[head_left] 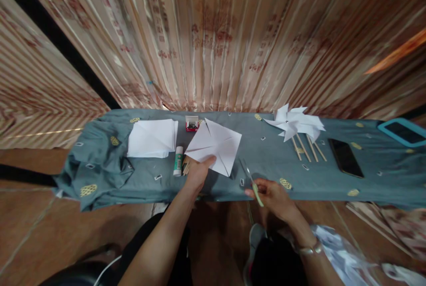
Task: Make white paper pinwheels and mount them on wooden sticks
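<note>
Pinching a creased white paper square (214, 145) in my left hand (199, 171), I grip green-handled scissors (252, 180) in my closed right hand (273, 195) at the table's (333, 184) near edge.

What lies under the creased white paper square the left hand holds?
Wooden sticks poke out beneath the paper square, beside the left hand, on the teal cloth. How far they run underneath is hidden.
</note>
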`<state>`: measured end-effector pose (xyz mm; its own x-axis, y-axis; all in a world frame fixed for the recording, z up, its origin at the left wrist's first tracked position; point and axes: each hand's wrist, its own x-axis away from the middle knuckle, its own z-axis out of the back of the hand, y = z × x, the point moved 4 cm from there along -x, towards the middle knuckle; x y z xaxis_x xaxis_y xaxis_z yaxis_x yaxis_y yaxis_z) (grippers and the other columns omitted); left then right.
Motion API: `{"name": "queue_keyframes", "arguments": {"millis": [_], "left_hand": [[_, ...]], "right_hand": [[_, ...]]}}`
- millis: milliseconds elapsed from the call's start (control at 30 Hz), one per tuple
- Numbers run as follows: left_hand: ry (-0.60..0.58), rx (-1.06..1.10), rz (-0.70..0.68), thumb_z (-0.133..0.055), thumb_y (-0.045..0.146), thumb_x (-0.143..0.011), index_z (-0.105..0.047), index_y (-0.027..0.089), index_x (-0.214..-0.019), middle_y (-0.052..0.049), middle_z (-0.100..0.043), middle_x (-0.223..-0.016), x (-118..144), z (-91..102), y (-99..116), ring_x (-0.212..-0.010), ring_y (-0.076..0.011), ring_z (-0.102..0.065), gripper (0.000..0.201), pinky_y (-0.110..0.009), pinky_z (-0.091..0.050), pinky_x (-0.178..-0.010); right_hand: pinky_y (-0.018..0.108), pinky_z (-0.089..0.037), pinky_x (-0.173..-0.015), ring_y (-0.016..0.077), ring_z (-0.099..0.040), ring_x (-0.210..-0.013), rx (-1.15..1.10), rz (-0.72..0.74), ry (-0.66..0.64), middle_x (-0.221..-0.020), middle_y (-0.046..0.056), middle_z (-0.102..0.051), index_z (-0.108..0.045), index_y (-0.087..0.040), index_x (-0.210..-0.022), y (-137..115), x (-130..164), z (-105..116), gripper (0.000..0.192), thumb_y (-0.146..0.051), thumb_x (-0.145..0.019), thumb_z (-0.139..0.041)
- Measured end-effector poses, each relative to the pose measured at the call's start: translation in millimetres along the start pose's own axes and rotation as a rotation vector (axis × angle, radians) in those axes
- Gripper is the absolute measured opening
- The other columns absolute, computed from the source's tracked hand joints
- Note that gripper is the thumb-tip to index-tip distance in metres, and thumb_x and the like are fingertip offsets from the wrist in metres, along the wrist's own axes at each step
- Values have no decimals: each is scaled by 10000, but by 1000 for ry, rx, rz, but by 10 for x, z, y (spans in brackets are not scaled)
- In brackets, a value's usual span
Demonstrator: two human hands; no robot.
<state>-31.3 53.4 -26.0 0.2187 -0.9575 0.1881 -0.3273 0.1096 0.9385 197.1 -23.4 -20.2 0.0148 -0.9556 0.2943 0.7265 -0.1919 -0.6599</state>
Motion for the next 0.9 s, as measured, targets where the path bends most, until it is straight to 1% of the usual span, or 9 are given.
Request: {"name": "queue_keyframes", "arguments": {"millis": [100,200,367,533,633,700,767,833,900], "left_hand": [[-36,48,34,-790,193,-510,-664,177,-946,-65,-729,-946,33,-82,-94,-911,-231,-669,454,-402,-488,-935],[-79,53,116,-794,200,-493,-676,162,-864,-62,-732,-893,60,-167,-246,-860,-227,-671,391,-399,-494,-915],[-170,29,208,-823,237,-462,-690,133,-805,-72,-733,-833,134,-291,-399,-816,-233,-680,383,-405,-500,-894],[-213,35,186,-830,278,-476,-681,127,-834,-86,-736,-861,201,-324,-398,-840,-239,-684,415,-410,-498,-910],[-215,-35,150,-796,286,-543,-671,126,-943,-103,-733,-929,195,-262,-386,-901,-251,-680,449,-429,-486,-941],[-213,-108,89,-741,272,-624,-637,144,-1085,-106,-719,-1028,166,-180,-341,-1007,-255,-661,490,-437,-464,-987],[-186,-235,-60,-675,241,-699,-569,180,-1223,-103,-672,-1175,125,-65,-238,-1150,-250,-601,538,-447,-411,-1058],[-129,-462,-328,-639,214,-744,-519,195,-1295,-108,-584,-1326,104,51,-84,-1293,-251,-486,565,-465,-309,-1140],[-177,-701,-587,-603,206,-793,-523,180,-1300,-127,-527,-1390,129,85,16,-1354,-266,-410,513,-489,-282,-1156]], "right_hand": [[290,-393,-564,205,-623,-606,232,-102,278,-616,23,-654,-687,-214,-883,156,-45,259,293,-478,-758,-669],[319,-439,-624,256,-687,-717,410,-165,425,-767,107,-723,-656,-167,-1061,262,-116,379,373,-445,-815,-619],[319,-443,-651,263,-702,-759,539,-180,493,-838,152,-733,-594,-112,-1154,285,-282,414,372,-367,-888,-546],[347,-448,-660,291,-696,-778,553,-144,510,-857,177,-725,-584,-99,-1171,258,-369,410,364,-339,-899,-551],[373,-462,-680,300,-683,-791,554,-80,571,-867,188,-721,-617,-106,-1131,267,-372,422,311,-305,-916,-515],[392,-474,-705,309,-670,-817,546,-16,615,-895,192,-720,-643,-116,-1092,254,-372,425,295,-299,-927,-482],[409,-487,-750,313,-657,-852,528,71,651,-946,196,-721,-665,-119,-1057,202,-377,403,298,-287,-936,-450],[413,-496,-816,301,-646,-897,493,177,682,-1006,189,-719,-679,-119,-1043,103,-389,340,307,-253,-943,-422],[409,-490,-894,283,-632,-968,463,295,677,-1073,174,-710,-680,-114,-1072,-32,-409,218,323,-213,-950,-397]]}}
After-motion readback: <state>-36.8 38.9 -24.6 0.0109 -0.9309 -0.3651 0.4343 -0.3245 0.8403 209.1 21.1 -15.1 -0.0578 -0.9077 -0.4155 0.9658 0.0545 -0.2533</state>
